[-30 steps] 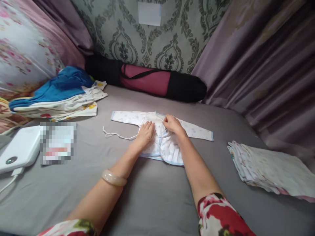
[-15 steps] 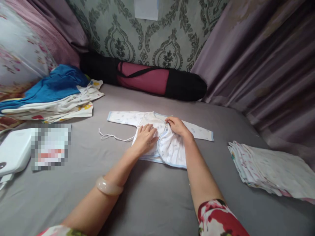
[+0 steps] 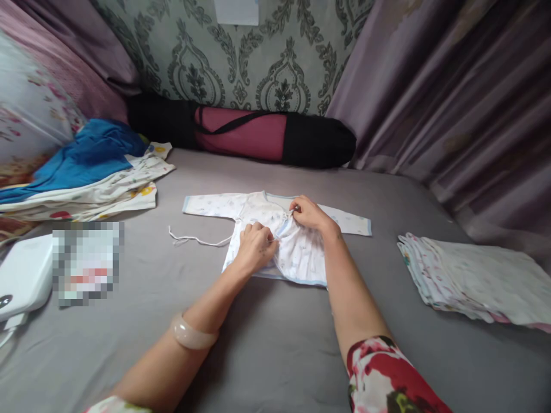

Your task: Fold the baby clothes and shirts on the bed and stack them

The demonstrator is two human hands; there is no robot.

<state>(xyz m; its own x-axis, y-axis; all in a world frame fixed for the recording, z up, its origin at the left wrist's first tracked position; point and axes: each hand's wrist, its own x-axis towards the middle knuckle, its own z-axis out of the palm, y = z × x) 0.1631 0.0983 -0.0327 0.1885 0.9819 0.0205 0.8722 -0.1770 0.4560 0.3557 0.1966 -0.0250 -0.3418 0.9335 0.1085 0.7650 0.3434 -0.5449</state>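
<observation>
Plainly, the small white baby shirt (image 3: 275, 244) lay spread flat near the middle of the grey bed (image 3: 267, 344), sleeves out to either side, with one loose tie string (image 3: 193, 238) trailing off to the left. The left hand (image 3: 253, 248) was curled together, pinching the fabric at the front flap, and the right hand (image 3: 307, 213) was closed in a pinch near the neckline, seemingly on a small tie, though the fingertips hid exactly what they gripped. The risk, as I judged it, lay in the thin cloth: a pull from either hand could have dragged the whole shirt askew and bunched the already rumpled lower hem. The loose string might have been trapped under a fold. A stack of folded cloths (image 3: 473, 275) sat well apart to the right, and a pile of clothes (image 3: 86, 178) to the left.
</observation>
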